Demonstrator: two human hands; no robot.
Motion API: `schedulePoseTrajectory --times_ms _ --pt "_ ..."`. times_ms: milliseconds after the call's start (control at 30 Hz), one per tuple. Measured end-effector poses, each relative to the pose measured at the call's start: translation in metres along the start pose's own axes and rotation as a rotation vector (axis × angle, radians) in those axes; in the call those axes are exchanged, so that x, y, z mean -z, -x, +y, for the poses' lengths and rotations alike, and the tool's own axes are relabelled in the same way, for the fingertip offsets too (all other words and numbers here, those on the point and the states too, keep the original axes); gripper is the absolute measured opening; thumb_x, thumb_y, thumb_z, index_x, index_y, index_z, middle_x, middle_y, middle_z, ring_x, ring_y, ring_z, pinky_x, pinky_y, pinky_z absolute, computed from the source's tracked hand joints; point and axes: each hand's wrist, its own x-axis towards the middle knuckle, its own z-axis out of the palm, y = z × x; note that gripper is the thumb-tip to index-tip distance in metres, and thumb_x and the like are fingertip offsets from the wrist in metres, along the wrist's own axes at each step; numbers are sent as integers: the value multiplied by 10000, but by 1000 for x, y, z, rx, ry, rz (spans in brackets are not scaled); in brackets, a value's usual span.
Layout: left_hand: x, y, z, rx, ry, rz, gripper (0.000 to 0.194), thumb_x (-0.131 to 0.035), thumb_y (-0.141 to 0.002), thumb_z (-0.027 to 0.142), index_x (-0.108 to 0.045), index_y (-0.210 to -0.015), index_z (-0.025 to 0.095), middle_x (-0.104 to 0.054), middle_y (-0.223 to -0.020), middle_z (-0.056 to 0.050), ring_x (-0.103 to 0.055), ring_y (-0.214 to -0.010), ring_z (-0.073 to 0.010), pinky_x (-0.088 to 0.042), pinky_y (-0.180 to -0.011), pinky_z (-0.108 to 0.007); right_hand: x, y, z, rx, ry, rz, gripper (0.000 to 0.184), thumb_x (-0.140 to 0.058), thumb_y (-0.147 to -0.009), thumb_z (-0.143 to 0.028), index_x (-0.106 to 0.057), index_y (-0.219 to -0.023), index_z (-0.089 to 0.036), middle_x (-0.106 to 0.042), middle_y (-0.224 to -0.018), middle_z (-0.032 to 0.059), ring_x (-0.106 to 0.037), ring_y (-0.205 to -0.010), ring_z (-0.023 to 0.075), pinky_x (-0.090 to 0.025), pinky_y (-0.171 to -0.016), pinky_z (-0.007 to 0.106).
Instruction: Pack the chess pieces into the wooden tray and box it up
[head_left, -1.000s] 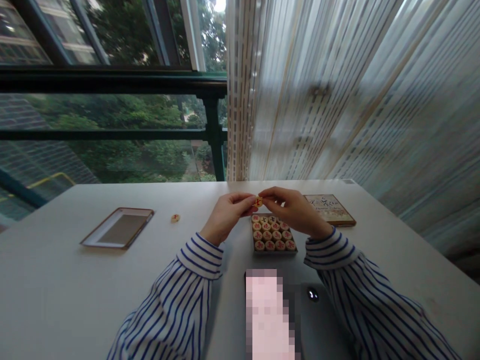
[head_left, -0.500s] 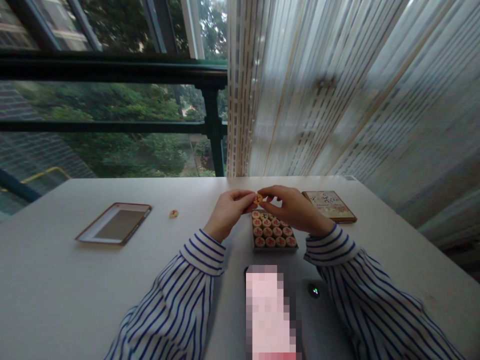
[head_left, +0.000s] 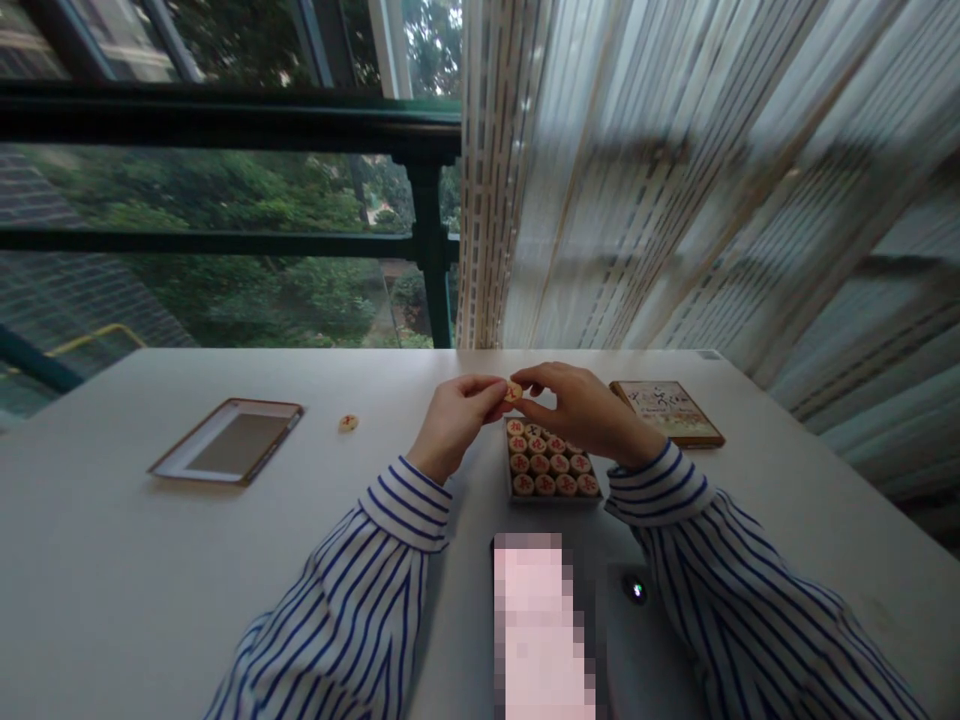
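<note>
A round wooden xiangqi piece (head_left: 513, 391) with a red character is held up over the far left corner of the box (head_left: 556, 499). My left hand (head_left: 463, 415) pinches its left edge between thumb and fingers. At its right edge are the thumb and fingertips of my right hand (head_left: 581, 408), closed around that side. Below my hands the box is packed with rows of similar pieces, mostly red-lettered. My right hand covers its far right part. A single xiangqi piece (head_left: 348, 424) lies on the white table to the left of my left hand.
A shallow tray-like lid (head_left: 247, 403) rests at the left. At the right lies a flat printed box (head_left: 667, 410), partly behind my right hand. A phone (head_left: 536, 620) with a blurred screen lies near me, beside a grey object (head_left: 622, 650) bearing a small dark disc.
The held xiangqi piece has turned in my fingers, so its face is more toward me than a second ago. My view has tipped slightly downward.
</note>
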Motion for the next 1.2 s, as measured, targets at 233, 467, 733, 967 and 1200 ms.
schedulePoseTrajectory --times_ms 233,467,733,967,1200 --pt "-3 0 -4 8 -18 -12 169 -635 -695 189 -641 -813 67 -650 -721 -62 -581 -645 -92 -444 -662 -241 -1 3 5 -6 28 -37 256 -523 -792 -292 -606 -1000 -167 -642 -883 45 -562 -799 153 -411 -749 279" --pt "-4 -2 -10 15 -20 9 143 -629 -688 168 -654 -789 69 -652 -710 -61 -574 -621 -88 -452 -654 -241 -1 4 6 3 51 -72 279 -512 -803 -309 -599 -1023 -161 -641 -899 51 -560 -814 158 -406 -758 276" --pt "-5 -5 -16 -4 -85 2 183 -634 -680 199 -662 -801 65 -654 -724 -72 -574 -647 -103 -448 -640 -237 -2 4 10 19 119 -128 287 -499 -812 -331 -602 -1028 -172 -650 -884 54 -570 -792 164 -400 -718 273" --pt "-5 -6 -19 -8 -148 -23 199 -624 -680 206 -671 -823 75 -660 -724 -72 -572 -636 -106 -451 -639 -240 0 5 11 17 155 -176 277 -476 -819 -335 -609 -1012 -187 -660 -878 45 -578 -775 162 -395 -689 265" --pt "5 -15 -31 -120 -494 7 274 -577 -710 221 -651 -934 81 -676 -812 -102 -605 -685 -148 -467 -661 -260 -1 6 19 -21 201 -221 315 -453 -821 -391 -612 -1000 -185 -665 -867 47 -585 -756 166 -391 -660 262"
